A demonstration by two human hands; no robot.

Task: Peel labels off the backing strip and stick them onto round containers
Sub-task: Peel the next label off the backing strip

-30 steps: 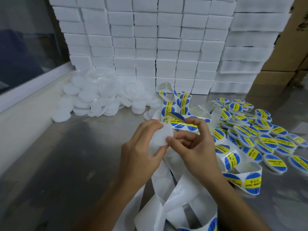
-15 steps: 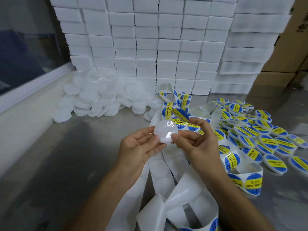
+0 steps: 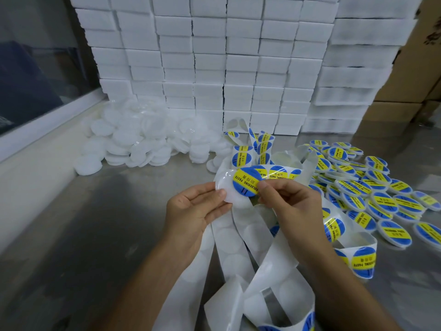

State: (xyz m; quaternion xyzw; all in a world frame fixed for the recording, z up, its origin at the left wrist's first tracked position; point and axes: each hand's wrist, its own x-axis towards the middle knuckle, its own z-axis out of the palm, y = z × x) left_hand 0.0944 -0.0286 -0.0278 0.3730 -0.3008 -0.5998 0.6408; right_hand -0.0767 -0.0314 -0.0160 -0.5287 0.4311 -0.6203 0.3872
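Nearest me, emptied backing strip (image 3: 229, 237) curls over the tabletop (image 3: 95, 235). My left hand (image 3: 191, 211) pinches a bare container (image 3: 226, 189); my right hand (image 3: 288, 201) pinches a label (image 3: 245, 181) onto it. Beyond, many labelled containers (image 3: 377, 197) are done, and a white pile (image 3: 143, 142) is left.

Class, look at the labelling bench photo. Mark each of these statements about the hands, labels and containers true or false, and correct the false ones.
1. The left hand holds a round white container. True.
2. The right hand is empty. False: it pinches a blue and yellow label against the container.
3. The labelled containers lie to the person's right. True.
4. The unlabelled containers are stacked inside a cardboard box. False: they lie in a loose heap on the metal table.
5. Empty backing strip trails below the hands. True.
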